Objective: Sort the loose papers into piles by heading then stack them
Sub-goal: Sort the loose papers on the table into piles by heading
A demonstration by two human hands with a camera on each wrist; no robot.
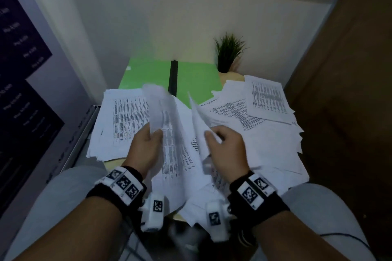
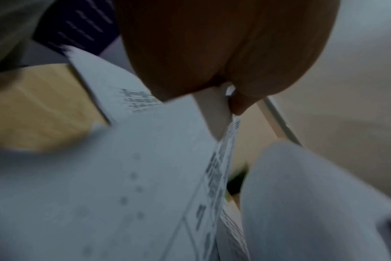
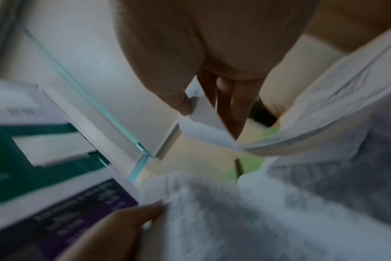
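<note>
White printed papers lie spread over a small table. A pile lies at the left and a wider heap at the right. My left hand pinches a lifted, curling sheet by its lower edge. My right hand pinches another raised sheet between thumb and fingers. Under both hands lies a printed sheet with table rows. In the left wrist view the pinched sheet runs down from my fingers. In the right wrist view my thumb clamps a sheet.
A green mat with a black bar covers the table's back. A potted plant stands at the back right corner. A dark poster hangs on the left wall. A brown panel closes the right side. My knees are below the table edge.
</note>
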